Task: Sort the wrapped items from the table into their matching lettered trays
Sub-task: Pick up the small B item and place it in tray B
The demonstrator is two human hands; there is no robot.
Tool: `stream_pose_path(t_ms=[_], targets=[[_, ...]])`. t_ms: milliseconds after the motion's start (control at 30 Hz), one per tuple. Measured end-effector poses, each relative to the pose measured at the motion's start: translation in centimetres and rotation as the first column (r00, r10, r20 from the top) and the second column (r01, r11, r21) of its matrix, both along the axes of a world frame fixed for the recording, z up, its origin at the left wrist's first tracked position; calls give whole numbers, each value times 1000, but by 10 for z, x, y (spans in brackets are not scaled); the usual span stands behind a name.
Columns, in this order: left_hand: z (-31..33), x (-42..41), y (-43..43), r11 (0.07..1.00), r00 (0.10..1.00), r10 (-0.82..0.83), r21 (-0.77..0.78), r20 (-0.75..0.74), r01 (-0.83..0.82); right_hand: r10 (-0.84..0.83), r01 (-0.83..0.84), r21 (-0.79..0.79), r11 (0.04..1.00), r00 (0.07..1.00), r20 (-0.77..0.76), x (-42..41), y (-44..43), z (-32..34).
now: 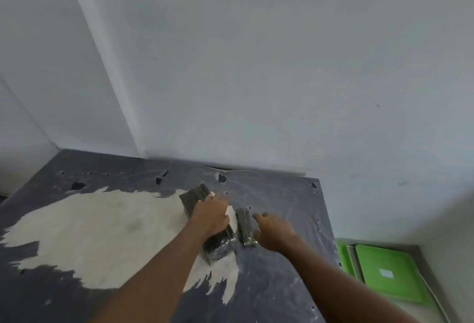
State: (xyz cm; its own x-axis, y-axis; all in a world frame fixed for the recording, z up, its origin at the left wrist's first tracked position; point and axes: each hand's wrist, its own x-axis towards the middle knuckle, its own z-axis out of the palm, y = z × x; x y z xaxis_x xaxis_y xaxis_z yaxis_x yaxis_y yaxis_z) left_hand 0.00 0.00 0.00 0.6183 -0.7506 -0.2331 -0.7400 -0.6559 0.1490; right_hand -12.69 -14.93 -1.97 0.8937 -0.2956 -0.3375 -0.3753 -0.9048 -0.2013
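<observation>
- Wrapped items: a large dark block in clear shiny film (218, 247) lies on the counter under the left hand (211, 216); a second dark wrapped block (195, 198) lies just beyond it, partly covered by the same hand.
- Left grip: fingers curled down over the large block, palm on its top; holding it against the counter.
- A smaller, narrow dark wrapped bar (245, 226) lies just to the right of the large block, roughly parallel to it.
- Right hand (273, 233): grip wide, fingers spread and extended, resting at the right side of the narrow bar. Contact with the bar appears likely but cannot be confirmed.
- Counter (282, 284): dark grey surface, worn, with a large pale patch where the coating is gone and several small holes along the far edge. It stands in a corner of white walls (282, 66).
- Green rectangular plastic trays (384, 274) sit lower, beyond the counter's right edge, well apart from the items; one bears a white label, lettering unreadable.
</observation>
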Motion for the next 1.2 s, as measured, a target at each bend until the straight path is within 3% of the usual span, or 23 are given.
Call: stream_pose_path(t_ms=[100,333,600,800,1200], targets=[[-32,17,-3,997,997,67,31,-35,-66,-55,57,51,997,998,-26,19,-1,-27],[-89,18,-4,993,993,106,40,59,-109,-146,155,120,981,986,-78,40,1,-78],[-96,19,-4,992,991,126,7,47,-127,-191,193,125,973,981,-26,37,4,-111],[-87,19,-11,989,987,142,23,70,-144,-226,214,226,950,974,25,19,-10,-117],[-43,6,-70,969,970,-239,-54,37,240,24,-114,269,956,948,318,-20,-94,-45]])
